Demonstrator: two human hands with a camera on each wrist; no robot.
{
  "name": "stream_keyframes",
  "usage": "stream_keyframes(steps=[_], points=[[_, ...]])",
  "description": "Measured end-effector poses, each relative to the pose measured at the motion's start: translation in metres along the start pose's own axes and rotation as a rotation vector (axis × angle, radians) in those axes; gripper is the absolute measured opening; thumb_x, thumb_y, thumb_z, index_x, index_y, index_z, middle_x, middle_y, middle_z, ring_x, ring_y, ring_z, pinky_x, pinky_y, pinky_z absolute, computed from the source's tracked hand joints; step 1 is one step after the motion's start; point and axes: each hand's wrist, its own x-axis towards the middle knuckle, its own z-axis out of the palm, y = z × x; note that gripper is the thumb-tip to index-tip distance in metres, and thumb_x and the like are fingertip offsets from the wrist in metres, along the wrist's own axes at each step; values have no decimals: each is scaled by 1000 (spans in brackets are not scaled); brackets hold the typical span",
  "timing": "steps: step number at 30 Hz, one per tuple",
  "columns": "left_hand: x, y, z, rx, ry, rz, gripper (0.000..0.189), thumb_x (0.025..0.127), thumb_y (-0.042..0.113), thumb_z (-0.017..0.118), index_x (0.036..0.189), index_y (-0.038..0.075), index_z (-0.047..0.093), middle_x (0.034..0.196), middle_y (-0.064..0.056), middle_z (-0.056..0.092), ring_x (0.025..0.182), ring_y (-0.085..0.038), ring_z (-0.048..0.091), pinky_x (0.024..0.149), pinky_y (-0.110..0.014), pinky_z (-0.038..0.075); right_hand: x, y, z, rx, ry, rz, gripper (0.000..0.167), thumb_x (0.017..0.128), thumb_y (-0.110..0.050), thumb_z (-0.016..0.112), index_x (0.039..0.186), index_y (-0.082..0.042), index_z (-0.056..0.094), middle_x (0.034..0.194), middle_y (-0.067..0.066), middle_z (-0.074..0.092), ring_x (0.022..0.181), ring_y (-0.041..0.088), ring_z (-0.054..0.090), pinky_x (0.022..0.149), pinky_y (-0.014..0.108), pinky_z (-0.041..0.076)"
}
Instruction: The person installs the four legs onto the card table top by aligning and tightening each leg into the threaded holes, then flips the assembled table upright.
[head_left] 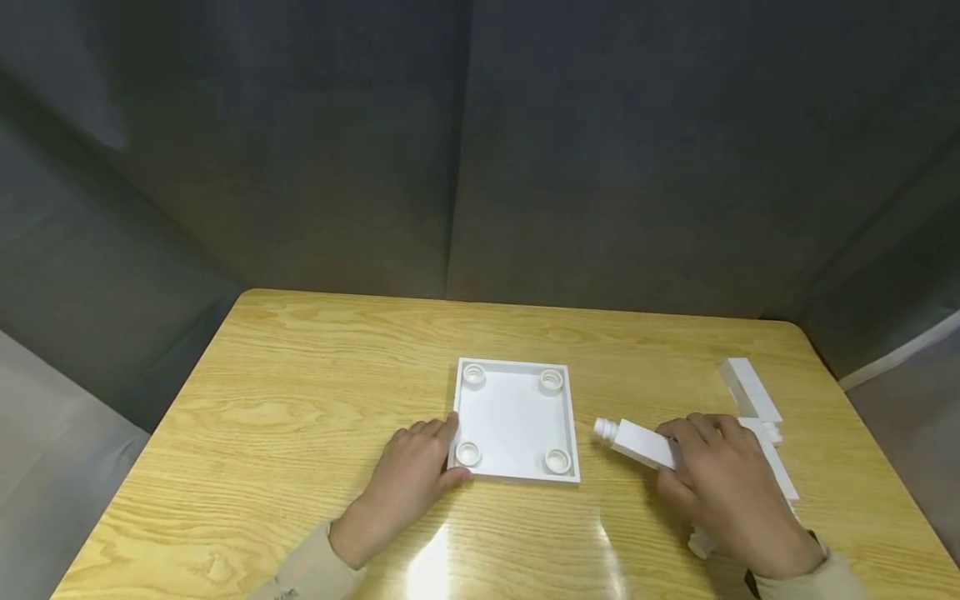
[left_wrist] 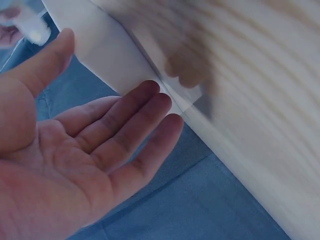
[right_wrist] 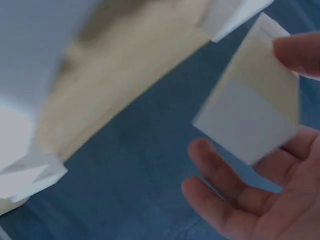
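A square white board (head_left: 513, 417) with a raised rim lies on the wooden table, a round threaded socket in each corner. My left hand (head_left: 412, 479) rests against its left edge, thumb at the near left corner; the left wrist view shows those fingers loosely extended. To the right of the board, my right hand (head_left: 727, 492) grips a white square table leg (head_left: 641, 443) by one end. The leg's threaded end points left, toward the board. In the right wrist view, thumb and fingers hold the leg's flat end (right_wrist: 245, 115) between them.
More white legs lie at the right: one farther back (head_left: 752, 390), one beside the right hand (head_left: 780, 467). The threaded end of another piece (head_left: 701, 543) shows below that hand, the rest hidden. Dark grey curtains (head_left: 600, 167) hang behind the table (head_left: 300, 400).
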Motion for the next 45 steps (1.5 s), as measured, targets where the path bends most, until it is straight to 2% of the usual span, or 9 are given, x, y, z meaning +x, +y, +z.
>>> stream_keyframes(steps=[4,7,14,22,29,34,39,45], points=[[0,-1,0,3,11,8,76,83,23,93,137,-20,60,128,-36,69,116,-51,71,94,-66,59,14,-7,-14,129,5,7,35,78,-8,84,111,-3,71,96,2,66,73,15,57,60,37,52],[0,-1,1,3,15,7,76,83,23,93,136,-20,61,127,-35,70,115,-50,72,94,-65,60,27,-12,-21,207,-3,22,33,82,-7,81,113,-8,70,101,-1,65,72,7,53,56,29,48],[-1,-2,4,18,-6,-2,76,84,26,92,136,-20,61,126,-33,71,113,-48,73,94,-62,61,57,-14,-24,299,23,-12,35,84,-6,84,115,-11,70,105,-2,68,75,9,55,59,27,48],[0,-1,3,6,-18,-19,75,84,24,92,137,-19,61,126,-32,71,112,-46,73,94,-62,61,80,-15,-19,469,24,51,30,91,-10,85,119,-11,73,107,1,71,79,15,57,64,25,47],[-1,-2,4,18,-11,-8,76,84,25,92,137,-19,61,126,-32,71,113,-46,73,95,-62,60,101,-23,-15,575,-9,153,27,97,-18,85,120,-8,75,109,8,76,82,22,62,69,25,50],[-1,-2,5,24,-5,-6,76,85,26,92,137,-19,61,126,-32,71,113,-45,73,96,-61,61,116,-28,-6,637,17,192,28,96,-21,87,117,-6,76,106,10,77,79,23,64,64,24,52],[0,-2,4,31,-4,-2,76,85,26,92,137,-19,61,126,-32,71,114,-45,73,96,-61,60,128,-29,3,700,43,249,32,95,-22,89,117,-3,76,109,14,76,83,22,65,64,21,54],[1,-3,2,25,-6,-3,77,84,26,92,137,-20,61,127,-32,71,115,-46,73,98,-62,60,139,-29,13,838,103,294,34,95,-18,89,120,1,76,107,13,74,82,16,67,65,20,56]])
